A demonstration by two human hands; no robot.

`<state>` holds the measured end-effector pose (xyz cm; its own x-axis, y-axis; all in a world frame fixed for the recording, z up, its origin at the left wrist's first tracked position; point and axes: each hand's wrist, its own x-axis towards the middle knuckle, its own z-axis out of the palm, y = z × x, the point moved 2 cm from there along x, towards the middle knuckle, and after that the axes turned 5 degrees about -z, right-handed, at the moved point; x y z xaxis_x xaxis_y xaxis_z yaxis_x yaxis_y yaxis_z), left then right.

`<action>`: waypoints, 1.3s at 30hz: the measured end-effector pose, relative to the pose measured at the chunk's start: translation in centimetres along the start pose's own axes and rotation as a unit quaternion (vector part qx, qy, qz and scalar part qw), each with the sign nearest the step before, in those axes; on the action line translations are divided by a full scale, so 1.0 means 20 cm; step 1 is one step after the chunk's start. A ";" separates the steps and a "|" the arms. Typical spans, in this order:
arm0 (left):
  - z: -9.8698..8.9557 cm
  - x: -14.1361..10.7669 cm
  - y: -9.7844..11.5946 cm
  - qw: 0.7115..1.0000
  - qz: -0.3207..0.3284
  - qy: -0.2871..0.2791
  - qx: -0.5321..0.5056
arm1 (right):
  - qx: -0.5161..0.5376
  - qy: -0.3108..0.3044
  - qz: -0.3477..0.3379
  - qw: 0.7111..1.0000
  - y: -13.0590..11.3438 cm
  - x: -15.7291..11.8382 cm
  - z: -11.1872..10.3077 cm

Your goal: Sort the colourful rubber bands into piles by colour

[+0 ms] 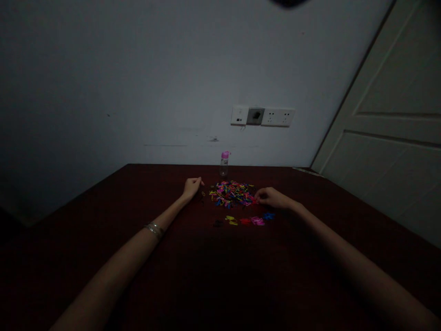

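Nearest: both forearms come in from the lower corners over a dark red-brown table (165, 184). Metallic bracelet (155, 229) on the left one, lower left of centre.

Just below centre frame, a loose row of small sorted groups, left to right: black clips (217, 224) (hard to make out), yellow clips (231, 220), red clips (245, 221), pink clips (257, 221), blue clips (268, 216). Red and pink sit side by side; blue slightly higher.

Right hand (272, 197), right of centre: thumb and index narrow, at the right edge of the main pile by some red-pink pieces — can't tell if one is pinched. Left hand (192, 187), left of centre: lies on the table, fingers loosely curled; can't tell if anything is inside. A loose yellow piece (203, 193) lies just beside it.

Mixed pile of clips (232, 192) is mid-frame between the hands, all colours jumbled, spread flat.

Behind it, a clear bottle (224, 169) with pink cap (225, 155), upright.

Far: pale wall (138, 69) with scuffs, socket plates (277, 117) right of centre — panelled door (396, 115) fills upper right.
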<state>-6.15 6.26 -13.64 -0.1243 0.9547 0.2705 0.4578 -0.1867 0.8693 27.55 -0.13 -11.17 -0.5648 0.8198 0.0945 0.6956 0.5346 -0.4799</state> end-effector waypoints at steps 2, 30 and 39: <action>0.00 0.00 0.00 1.000 0.001 -0.001 0.005 | -0.005 0.003 -0.004 1.000 -0.01 0.00 0.00; 0.06 -0.14 0.20 0.994 0.062 -0.090 -0.008 | -0.008 -0.041 -0.130 0.991 -0.44 -0.13 0.08; 0.14 -0.29 0.37 0.967 0.115 -0.228 0.010 | -0.021 -0.059 -0.121 0.991 -0.38 -0.17 0.07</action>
<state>0.54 -0.04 -9.90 0.3815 0.8923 0.2416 0.4448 -0.4063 0.7982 23.53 -7.20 -9.01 -0.7637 0.6381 0.0982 0.5498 0.7226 -0.4190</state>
